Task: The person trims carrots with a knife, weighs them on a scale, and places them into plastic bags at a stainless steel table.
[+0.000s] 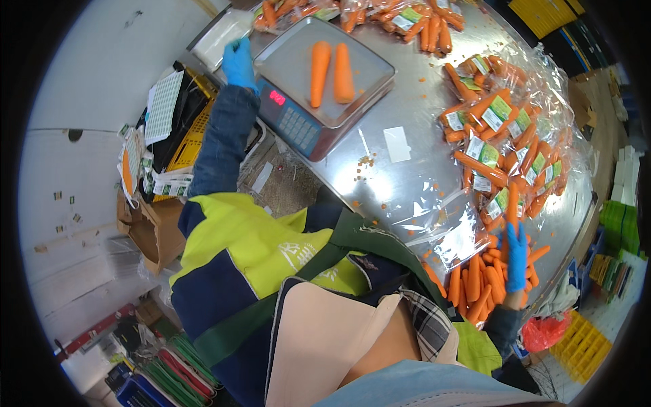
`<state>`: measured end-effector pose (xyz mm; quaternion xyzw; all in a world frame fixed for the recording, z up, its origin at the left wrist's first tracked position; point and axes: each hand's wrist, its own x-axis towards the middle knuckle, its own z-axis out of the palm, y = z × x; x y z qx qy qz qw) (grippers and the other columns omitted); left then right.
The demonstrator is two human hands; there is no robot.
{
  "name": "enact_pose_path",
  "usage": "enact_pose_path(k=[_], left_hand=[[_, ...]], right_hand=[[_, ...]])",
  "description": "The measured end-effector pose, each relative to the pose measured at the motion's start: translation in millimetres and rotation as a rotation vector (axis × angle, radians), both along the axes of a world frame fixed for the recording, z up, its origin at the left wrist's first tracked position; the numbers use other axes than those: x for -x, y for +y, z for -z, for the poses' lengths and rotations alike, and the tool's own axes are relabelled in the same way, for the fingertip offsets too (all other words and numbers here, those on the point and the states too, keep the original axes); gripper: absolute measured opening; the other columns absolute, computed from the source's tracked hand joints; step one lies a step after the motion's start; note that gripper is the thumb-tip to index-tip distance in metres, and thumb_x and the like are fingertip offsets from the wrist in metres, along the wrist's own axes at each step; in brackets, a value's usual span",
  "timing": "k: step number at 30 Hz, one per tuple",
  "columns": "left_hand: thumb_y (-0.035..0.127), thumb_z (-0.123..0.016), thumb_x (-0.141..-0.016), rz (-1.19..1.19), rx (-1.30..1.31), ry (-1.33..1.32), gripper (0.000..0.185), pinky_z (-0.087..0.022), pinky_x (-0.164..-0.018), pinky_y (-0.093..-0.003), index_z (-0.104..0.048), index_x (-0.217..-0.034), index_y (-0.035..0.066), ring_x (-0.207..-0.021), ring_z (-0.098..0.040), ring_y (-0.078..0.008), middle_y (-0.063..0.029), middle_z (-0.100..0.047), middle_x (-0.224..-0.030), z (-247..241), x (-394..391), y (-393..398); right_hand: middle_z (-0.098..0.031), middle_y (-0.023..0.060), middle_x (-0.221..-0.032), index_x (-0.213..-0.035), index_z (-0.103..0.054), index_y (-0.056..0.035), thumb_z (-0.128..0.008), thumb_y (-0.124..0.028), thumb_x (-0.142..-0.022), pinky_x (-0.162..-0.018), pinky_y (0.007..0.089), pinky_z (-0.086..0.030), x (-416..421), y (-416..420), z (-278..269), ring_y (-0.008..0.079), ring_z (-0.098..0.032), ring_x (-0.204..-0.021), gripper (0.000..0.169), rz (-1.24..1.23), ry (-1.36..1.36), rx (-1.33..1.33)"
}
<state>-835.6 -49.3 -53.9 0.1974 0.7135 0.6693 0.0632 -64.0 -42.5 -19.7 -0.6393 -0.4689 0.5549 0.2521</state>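
My left hand (pixel 238 63), in a blue glove, has its fingers curled at the corner of a stack of clear plastic bags (pixel 216 40); whether it pinches one is unclear. Just beside it, a digital scale (pixel 291 119) with a lit red display carries two carrots (pixel 320 74) on its metal pan. At the right, my blue-gloved right hand (pixel 516 257) grips a carrot (pixel 512 206) pointing away from me, above a pile of loose carrots (pixel 473 285). Bagged carrots with labels (pixel 491 117) lie heaped beyond that hand.
More bagged carrots (pixel 407 23) line the far side of the metal table (pixel 346 175). A white card (pixel 396 144), carrot scraps and clear film (pixel 457 229) lie on it. Left of the table are a yellow crate (pixel 190 132), label sheets (pixel 164 107) and a cardboard box (pixel 152 229).
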Motion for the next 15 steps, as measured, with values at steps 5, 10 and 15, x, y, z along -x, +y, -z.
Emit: enact_pose_path(k=[5,10,15], left_hand=[[0.019,-0.067,-0.089,0.393,-0.001,-0.064,0.021,-0.050,-0.064,-0.0270,-0.064,-0.105,0.005,-0.072,-0.059,-0.0130,-0.0024,-0.063,-0.090,-45.3,8.6,4.3],[0.019,-0.069,-0.087,0.628,0.139,-0.146,0.023,-0.051,-0.064,-0.0282,-0.063,-0.105,0.005,-0.073,-0.060,-0.0142,-0.0037,-0.063,-0.090,-20.1,-33.7,39.0],[0.022,-0.071,-0.084,0.659,0.318,-0.122,0.031,-0.051,-0.066,-0.0279,-0.060,-0.107,0.004,-0.077,-0.059,-0.0136,-0.0050,-0.061,-0.094,-6.2,-49.7,39.7]], right_hand=[[-0.060,0.0042,-0.093,-0.129,-0.051,-0.0014,-0.062,-0.035,-0.094,-0.069,0.0240,-0.050,195.3,26.9,17.8,0.0119,-0.060,-0.080,0.050,-0.318,0.215,0.042],[-0.061,0.0066,-0.098,-0.128,-0.050,-0.0010,-0.061,-0.041,-0.094,-0.075,0.0249,-0.052,307.9,74.8,8.3,0.0122,-0.061,-0.084,0.054,-0.499,0.241,-0.052],[-0.062,0.0083,-0.099,-0.130,-0.048,-0.0008,-0.060,-0.046,-0.093,-0.076,0.0270,-0.053,338.4,98.2,11.5,0.0142,-0.062,-0.089,0.060,-0.567,0.130,-0.127]])
